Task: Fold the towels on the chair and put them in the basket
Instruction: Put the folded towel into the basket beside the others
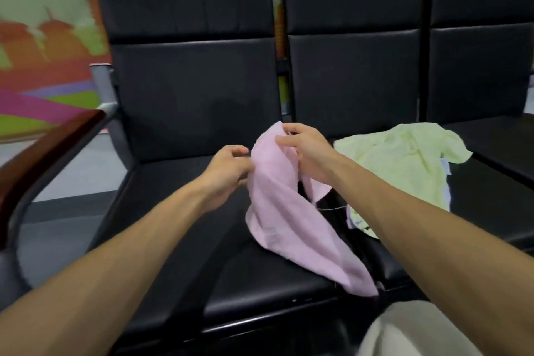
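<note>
Spreading the pink towel (283, 211)
Left hand (228, 170) pinches its left edge, right hand (306, 153) curls around the top; slide both to corners before folding.

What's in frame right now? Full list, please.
pink towel: 1, pink, held up over the left seat, lower end draped on it
yellow-green towel: 1, pale, crumpled on the middle seat
chairs: 3, black, joined in a row
armrest: 1, dark wood, far left
wall mural: 1, multicoloured, behind the chairs
left hand: 1, pinches the pink towel's left edge
right hand: 1, grips the pink towel's top
knee: 1, light trousers, bottom right
</note>
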Motion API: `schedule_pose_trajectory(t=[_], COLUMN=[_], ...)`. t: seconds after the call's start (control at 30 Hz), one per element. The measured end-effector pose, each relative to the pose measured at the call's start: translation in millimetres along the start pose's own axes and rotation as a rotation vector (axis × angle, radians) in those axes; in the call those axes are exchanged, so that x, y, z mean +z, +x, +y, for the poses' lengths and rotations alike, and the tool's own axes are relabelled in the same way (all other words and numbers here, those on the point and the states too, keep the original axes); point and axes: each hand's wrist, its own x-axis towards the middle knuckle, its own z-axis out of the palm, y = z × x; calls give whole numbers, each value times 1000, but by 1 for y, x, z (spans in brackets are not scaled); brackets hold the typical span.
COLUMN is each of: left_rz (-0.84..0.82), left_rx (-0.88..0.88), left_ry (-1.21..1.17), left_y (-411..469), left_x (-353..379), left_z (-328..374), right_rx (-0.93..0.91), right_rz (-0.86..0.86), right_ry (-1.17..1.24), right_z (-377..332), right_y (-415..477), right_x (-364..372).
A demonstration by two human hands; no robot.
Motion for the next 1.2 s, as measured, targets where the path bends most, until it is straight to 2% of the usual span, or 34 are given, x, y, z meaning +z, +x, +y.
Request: schedule_pose_trajectory(t=[0.13,0.23,0.33,0.47,0.6,0.7,0.77,0.87,0.97,1.03,1.1,1.2], left_rz=[32,57,31,91,35,60,145,275,347,339,377,519], left_rx=[-16,-166,-285,-184,-94,-59,-74,-98,-91,-85,-89,-83], left_ry=[-133,-130,-107,-7,131,197,171,-79,-285,-324,-341,-343], left_y=[-35,-54,-55,-46,-44,-37,-33,-28,-27,-30,-31,-29], left_x=[-60,-83,-92,-77,-72,-75,-74,-76,-89,-95,-98,-103], left_z=[-15,-48,-75,-94,-97,-95,-93,-86,-78,-77,-78,-76], right_rx=[51,154,230,236,294,290,302,275,234,211,218,158], right_rz=[-227,-280,-313,-245,-383,-394,-302,-76,-18,33,2,-102], right_ry=[-68,-122,-335,-565,-770,-647,-568,-323,-33,38,49,17], right_z=[12,39,68,98,106,103,96,88,82,81,80,79], right_y=[-6,-20,-30,-38,-39,-34,-27,-17,-20,-20,-19,-19], right_x=[51,65,61,58,68,81,87,86,82,76,69,60])
